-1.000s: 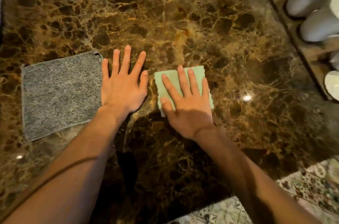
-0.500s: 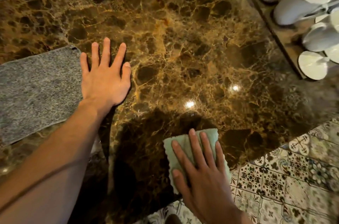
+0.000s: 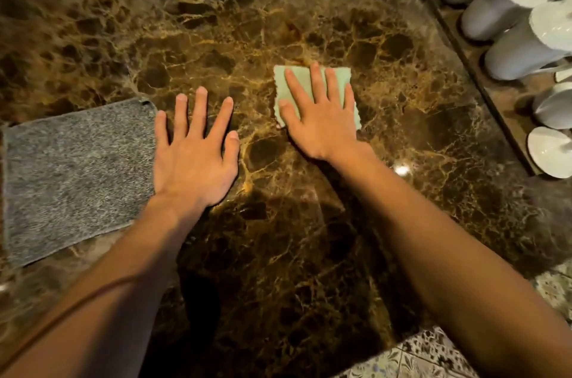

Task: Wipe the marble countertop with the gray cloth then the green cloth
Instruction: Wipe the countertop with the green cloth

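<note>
Pushed back up the table [image 3: 309, 6] — right hand [image 3: 322, 120] flat, open on green cloth [image 3: 297, 80]; probably mid-wipe — left hand [image 3: 195, 154] open, idle.

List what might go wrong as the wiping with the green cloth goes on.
1. The right hand presses the green cloth flat; a wide sweep to the right may knock the white cups on the wooden tray.
2. The left hand rests beside the gray cloth; a nudge might push it off the marble countertop.
</note>
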Tool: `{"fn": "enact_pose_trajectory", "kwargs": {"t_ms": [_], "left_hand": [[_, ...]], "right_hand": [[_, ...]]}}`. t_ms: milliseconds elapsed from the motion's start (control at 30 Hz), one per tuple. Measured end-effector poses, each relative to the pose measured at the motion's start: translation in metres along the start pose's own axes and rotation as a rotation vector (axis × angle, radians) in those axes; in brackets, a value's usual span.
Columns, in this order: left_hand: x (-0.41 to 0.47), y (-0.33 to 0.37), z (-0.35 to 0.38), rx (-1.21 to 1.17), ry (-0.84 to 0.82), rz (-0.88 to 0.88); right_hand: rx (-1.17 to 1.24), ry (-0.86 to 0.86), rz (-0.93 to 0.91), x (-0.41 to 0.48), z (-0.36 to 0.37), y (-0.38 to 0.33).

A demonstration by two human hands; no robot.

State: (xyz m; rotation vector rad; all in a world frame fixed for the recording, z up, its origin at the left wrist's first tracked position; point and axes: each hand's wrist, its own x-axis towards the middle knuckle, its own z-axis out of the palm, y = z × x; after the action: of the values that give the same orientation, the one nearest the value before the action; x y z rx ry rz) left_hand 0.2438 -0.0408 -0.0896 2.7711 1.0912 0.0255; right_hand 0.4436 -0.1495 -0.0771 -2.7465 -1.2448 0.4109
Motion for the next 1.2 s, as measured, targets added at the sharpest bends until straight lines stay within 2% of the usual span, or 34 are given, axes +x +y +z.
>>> {"fn": "enact_pose_trajectory", "kwargs": {"t_ms": [300,533,767,967,1100,1200], "left_hand": [[-0.001,0.0,0.003,-0.025,0.029,0.0],[-0.001,0.001,0.001,-0.029,0.009,-0.004],[-0.002,0.0,-0.001,-0.02,-0.007,-0.003],[-0.001,0.001,-0.005,-0.021,-0.035,0.004],[-0.002,0.001,-0.007,-0.014,-0.042,0.009],[-0.002,0.001,-0.007,-0.009,-0.041,0.013]], "right_hand": [[0.0,-0.055,0.043,0.115,-0.032,-0.005],[-0.01,-0.055,0.031,0.121,-0.033,-0.004],[-0.025,-0.005,-0.041,0.029,-0.009,0.016],[-0.031,-0.048,-0.065,-0.087,0.005,0.027],[-0.01,0.015,-0.095,-0.176,0.015,0.034],[0.012,-0.012,-0.064,-0.246,0.025,0.041]]}}
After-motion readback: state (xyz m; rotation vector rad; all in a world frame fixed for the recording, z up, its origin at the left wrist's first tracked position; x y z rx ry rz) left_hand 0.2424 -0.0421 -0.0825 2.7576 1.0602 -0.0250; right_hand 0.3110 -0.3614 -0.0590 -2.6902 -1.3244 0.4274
